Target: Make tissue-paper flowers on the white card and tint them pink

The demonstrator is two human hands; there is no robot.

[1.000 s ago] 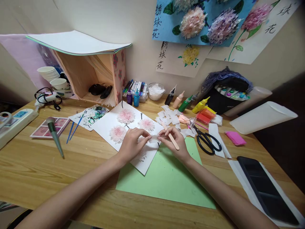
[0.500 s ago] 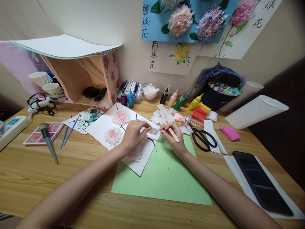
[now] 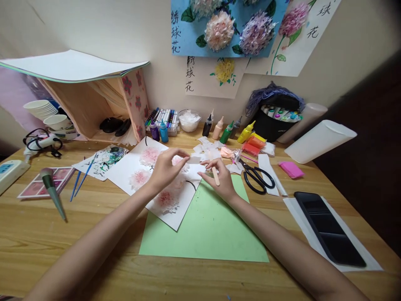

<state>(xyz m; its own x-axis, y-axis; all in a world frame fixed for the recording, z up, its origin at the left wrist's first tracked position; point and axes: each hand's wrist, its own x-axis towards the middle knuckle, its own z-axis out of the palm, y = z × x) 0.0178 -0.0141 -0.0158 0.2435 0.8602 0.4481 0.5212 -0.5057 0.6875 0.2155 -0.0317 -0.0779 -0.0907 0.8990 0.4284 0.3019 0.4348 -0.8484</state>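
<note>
My left hand (image 3: 167,169) is over the white sheet (image 3: 120,170), thumb and fingertips pinched on a small white paper piece (image 3: 194,159). Pink-centred paper flowers (image 3: 166,199) and short black painted lines are on that sheet, partly covered by my hand and forearm. My right hand (image 3: 222,179) has a wooden craft stick (image 3: 215,176) tucked between its fingers. Its thumb and index fingertip are a little apart, near the right end of the paper piece. Below lies a green sheet (image 3: 203,234), overlapped by the white one. Loose white paper squares (image 3: 206,146) lie just beyond my hands.
Black-handled scissors (image 3: 257,177) and paper strips (image 3: 267,167) lie to the right, with a black tray (image 3: 328,230) farther over. Paint bottles (image 3: 226,133) and a bowl (image 3: 189,121) line the back. Paintbrushes (image 3: 84,177) and a makeup brush (image 3: 53,194) lie left.
The view has shifted to the right. My right thumb and fingertips have parted from the paper piece, which stays in my left hand, and the craft stick has tilted more upright.
</note>
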